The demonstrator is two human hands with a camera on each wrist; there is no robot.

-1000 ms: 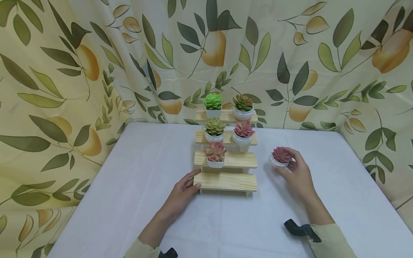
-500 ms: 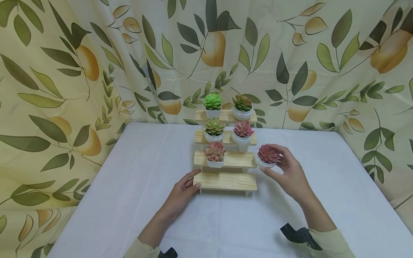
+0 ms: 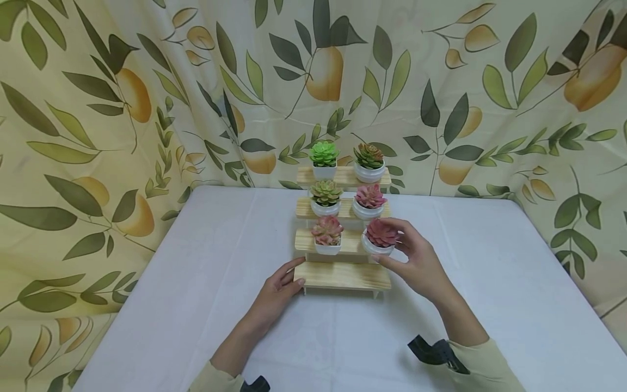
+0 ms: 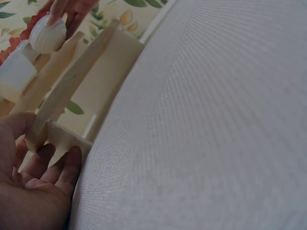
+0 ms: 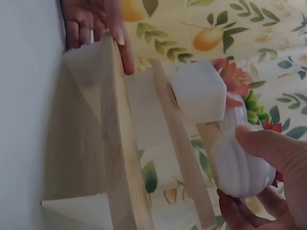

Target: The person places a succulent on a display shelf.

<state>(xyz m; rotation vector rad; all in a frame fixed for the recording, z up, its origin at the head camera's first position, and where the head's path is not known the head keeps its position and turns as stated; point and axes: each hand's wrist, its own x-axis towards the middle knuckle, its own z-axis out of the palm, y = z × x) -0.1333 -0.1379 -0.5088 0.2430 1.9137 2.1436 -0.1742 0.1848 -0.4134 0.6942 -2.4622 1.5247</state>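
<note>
My right hand (image 3: 416, 261) pinches the white ribbed pot (image 5: 242, 165) of a dark pink succulent (image 3: 382, 233) between thumb and fingers. This pot is upright at the right end of the second-lowest step; whether it bears on the wood I cannot tell. At the lowest step's left end, my left hand (image 3: 278, 294) grips the tiered wooden stand (image 3: 343, 276), thumb at the board's edge and fingers around the end support (image 4: 67, 136). Left of the held pot, on the same step, a pale pink succulent (image 3: 327, 231) stands in a square white pot (image 5: 201, 93).
Higher up, the stand bears a pink succulent (image 3: 370, 197), an olive-green one (image 3: 325, 193), a bright green one (image 3: 323, 154) and a brownish-green one (image 3: 369, 157). A white cloth covers the table (image 3: 220, 245). Behind hangs a leaf-patterned curtain (image 3: 196, 98).
My right hand has carried the dark pink succulent leftward from beside the stand to over the second-lowest step's right end. The left hand has stayed at the stand.
</note>
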